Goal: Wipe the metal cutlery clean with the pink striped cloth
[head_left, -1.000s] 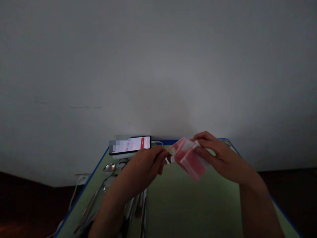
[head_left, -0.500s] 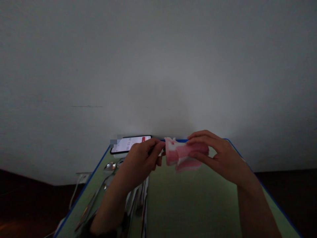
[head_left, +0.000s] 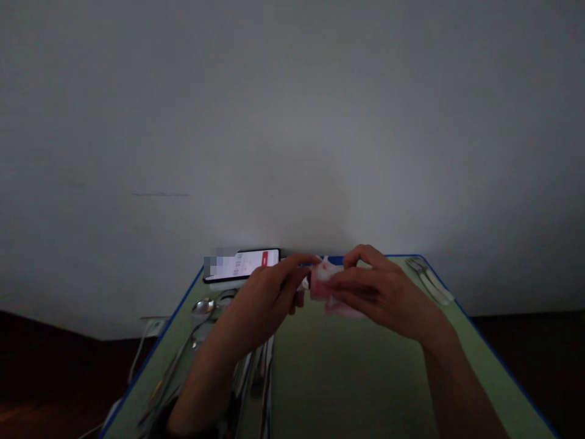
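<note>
A pink and white cloth (head_left: 322, 286) is bunched above the far part of the table, between my two hands. My right hand (head_left: 379, 286) is closed on it, thumb and fingers pinching its right side. At the cloth's left end, my left hand (head_left: 283, 286) is closed, with its fingertips against the edge. A small pale and dark bit of something shows between the left fingers and the cloth. Its kind is hidden, as is whatever the cloth is wrapped around.
Several metal spoons (head_left: 202, 311) and other cutlery (head_left: 266, 390) lie along the left side of the green table (head_left: 338, 378). A lit phone (head_left: 247, 263) rests at the back left against the wall. White-handled forks (head_left: 434, 286) lie at the back right.
My right hand has moved left along the cloth and its fingers have closed in more. The forks at the back right have come into view. The left hand has shifted slightly.
</note>
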Available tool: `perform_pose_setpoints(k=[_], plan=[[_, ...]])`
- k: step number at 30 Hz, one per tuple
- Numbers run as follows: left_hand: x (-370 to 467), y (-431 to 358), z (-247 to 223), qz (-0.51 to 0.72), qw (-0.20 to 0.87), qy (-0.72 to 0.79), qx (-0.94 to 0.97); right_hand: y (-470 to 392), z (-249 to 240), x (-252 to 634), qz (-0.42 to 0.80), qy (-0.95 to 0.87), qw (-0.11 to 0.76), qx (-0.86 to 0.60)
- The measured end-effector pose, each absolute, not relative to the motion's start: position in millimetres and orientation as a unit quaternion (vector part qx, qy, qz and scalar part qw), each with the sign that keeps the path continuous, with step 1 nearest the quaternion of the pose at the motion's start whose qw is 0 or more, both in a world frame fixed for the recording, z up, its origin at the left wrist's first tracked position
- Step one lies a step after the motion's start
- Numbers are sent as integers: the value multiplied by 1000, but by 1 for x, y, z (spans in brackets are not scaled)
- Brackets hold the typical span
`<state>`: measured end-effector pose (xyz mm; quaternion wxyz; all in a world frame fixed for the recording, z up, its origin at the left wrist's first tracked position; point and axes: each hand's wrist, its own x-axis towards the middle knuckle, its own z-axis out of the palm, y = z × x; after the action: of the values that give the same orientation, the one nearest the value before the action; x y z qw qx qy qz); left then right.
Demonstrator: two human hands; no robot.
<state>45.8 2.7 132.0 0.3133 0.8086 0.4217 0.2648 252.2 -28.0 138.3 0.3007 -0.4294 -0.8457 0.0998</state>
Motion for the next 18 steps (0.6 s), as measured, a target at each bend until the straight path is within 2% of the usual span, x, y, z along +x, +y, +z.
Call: perform_pose_setpoints(k=[18], plan=[[42, 1, 130, 162, 304, 391, 853, -28, 135, 252, 155, -869, 225, -411]])
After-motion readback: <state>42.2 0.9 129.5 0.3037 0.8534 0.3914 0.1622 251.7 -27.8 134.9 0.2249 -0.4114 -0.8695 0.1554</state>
